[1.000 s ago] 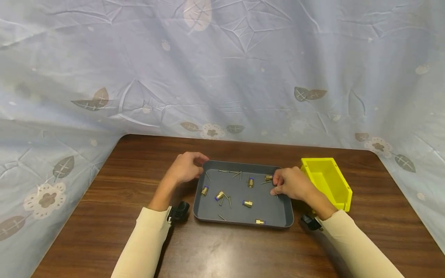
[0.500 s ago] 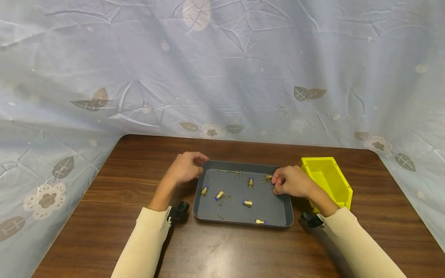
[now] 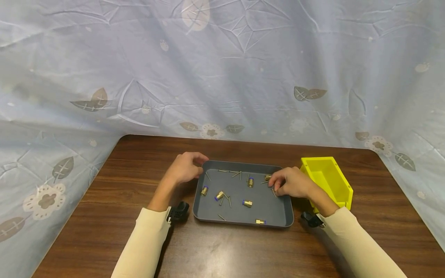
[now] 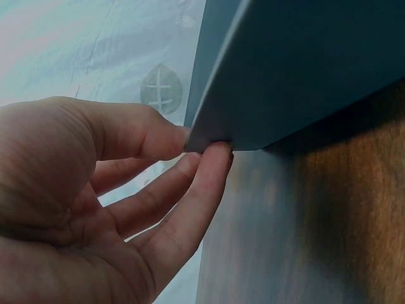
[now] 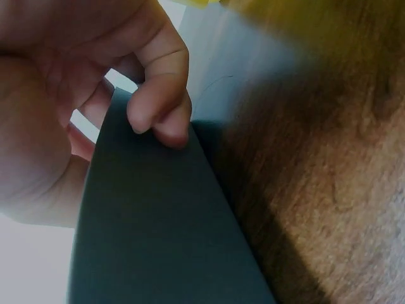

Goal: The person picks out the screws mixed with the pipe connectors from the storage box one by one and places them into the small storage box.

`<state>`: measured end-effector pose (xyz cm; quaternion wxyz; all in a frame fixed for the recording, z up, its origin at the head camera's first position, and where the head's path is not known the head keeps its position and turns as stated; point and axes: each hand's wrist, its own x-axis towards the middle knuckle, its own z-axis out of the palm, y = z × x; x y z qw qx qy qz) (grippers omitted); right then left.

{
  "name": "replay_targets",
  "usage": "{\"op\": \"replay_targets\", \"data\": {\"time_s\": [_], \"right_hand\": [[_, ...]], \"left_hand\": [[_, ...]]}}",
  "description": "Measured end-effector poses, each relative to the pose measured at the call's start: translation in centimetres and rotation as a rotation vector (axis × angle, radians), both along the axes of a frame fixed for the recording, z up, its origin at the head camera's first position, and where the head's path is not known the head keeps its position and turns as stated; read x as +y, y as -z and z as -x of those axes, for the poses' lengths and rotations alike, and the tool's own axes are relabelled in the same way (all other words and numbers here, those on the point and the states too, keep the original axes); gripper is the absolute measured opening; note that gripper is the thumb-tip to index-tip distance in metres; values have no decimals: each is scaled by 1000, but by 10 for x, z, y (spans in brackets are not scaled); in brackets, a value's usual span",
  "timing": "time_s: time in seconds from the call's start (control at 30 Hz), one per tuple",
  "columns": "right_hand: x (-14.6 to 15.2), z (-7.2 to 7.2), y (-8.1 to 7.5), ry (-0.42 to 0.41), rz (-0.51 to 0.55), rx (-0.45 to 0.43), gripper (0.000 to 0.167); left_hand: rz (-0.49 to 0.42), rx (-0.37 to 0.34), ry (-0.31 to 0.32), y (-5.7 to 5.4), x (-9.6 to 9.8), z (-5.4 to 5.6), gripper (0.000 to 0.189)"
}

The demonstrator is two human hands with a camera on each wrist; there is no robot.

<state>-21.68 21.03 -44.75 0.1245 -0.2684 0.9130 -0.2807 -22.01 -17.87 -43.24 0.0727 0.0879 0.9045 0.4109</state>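
Observation:
A grey tray [image 3: 243, 223] on the table holds several brass push fittings with blue collars, such as one fitting [image 3: 248, 203], and several thin screws like this screw [image 3: 230, 202]. At its far left corner my left hand [image 3: 185, 167] pinches the rim, thumb on one side and fingers on the other. My right hand [image 3: 293, 182] reaches over the tray's right wall. Its thumb and forefinger are right at a small screw [image 3: 274, 192] inside; whether they grip it, I cannot tell. In the right wrist view, curled fingers [image 5: 155, 107] overlap the wall's outer face.
Right of the tray, partly behind my right forearm, stands a yellow bin [image 3: 328, 179]. The brown wooden table [image 3: 215, 251] ends at a patterned pale blue cloth [image 3: 222, 77] behind. A black wrist camera [image 3: 179, 211] sits on my left wrist, close beside the tray.
My right thumb and forefinger have shifted slightly left and parted, and the small screw at them has moved a little left too. The left hand and tray stay put.

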Motion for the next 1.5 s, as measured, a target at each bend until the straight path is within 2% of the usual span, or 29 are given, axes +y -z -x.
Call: {"op": "replay_targets", "data": {"time_s": [0.37,0.67,0.77,1.03,1.5], "right_hand": [[1,-2,1,-14,16,-16,19],[4,-2,4,-71,54,-16,24],[3,-2,5,-66,61,-13,22],[0,-2,1,-15,6,16,16],[-2,1,-6,-70,-37,19,15]], "left_hand": [[-2,-5,-4,0,1,1,40],[-8,-8,-6,-2,1,1,41],[-5,-10,-5,-2,1,1,40],[-5,-2,-2,-4,2,1,40],[4,-4,-6,-3,2,1,40]]}}
